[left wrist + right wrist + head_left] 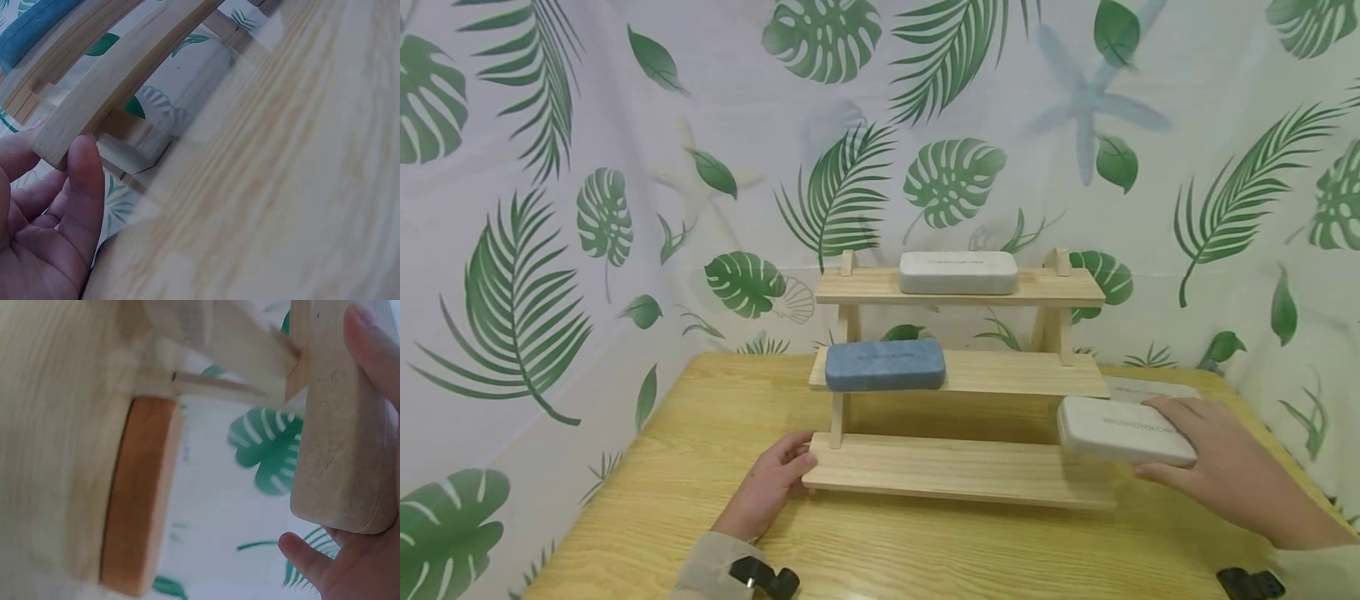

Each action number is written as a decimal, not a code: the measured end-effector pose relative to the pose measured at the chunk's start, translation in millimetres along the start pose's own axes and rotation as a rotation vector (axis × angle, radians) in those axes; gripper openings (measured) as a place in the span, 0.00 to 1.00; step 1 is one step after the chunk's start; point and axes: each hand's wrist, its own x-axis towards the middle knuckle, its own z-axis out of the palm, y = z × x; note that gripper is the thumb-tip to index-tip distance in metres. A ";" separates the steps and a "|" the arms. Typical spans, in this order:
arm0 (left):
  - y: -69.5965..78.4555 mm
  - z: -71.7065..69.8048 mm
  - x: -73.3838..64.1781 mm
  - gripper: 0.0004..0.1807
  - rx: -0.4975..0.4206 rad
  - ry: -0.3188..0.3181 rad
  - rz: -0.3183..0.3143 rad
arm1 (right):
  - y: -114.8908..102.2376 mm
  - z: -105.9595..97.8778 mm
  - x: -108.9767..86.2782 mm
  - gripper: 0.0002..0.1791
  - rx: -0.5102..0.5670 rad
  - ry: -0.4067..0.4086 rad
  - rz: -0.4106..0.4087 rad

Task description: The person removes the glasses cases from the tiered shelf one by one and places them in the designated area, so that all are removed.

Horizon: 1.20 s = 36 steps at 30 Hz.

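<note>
A three-tier wooden display rack point(955, 467) stands on the table. My left hand point(772, 483) grips the left end of its lowest board, and the left wrist view shows the fingers point(85, 165) at the board's end. My right hand point(1232, 458) holds an off-white glasses case point(1123, 429) with dark lettering, off the rack's right side, above the lowest board's right end. In the right wrist view this case point(344, 444) lies between thumb and fingers. A blue glasses case point(886, 365) rests on the middle board's left part. Another white glasses case point(958, 273) sits on the top board.
An orange-brown case point(140, 494) lies on the table in the right wrist view. In the head view, a pale flat shape point(1150, 388) shows behind my right hand. The wood-grain table point(715, 400) meets a leaf-patterned cloth point(700, 225) at the back and sides.
</note>
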 end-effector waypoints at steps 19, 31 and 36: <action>0.5 -2.9 -0.7 0.36 0.006 -0.012 -0.012 | 79.8 32.1 -32.0 0.53 -0.010 -0.026 0.095; 1.0 -3.6 0.5 0.35 -0.004 -0.011 -0.014 | 104.8 50.6 -33.5 0.59 0.044 -0.219 0.124; 1.5 -3.7 0.2 0.35 -0.001 -0.014 -0.019 | 104.3 53.0 -30.4 0.58 0.064 -0.254 0.131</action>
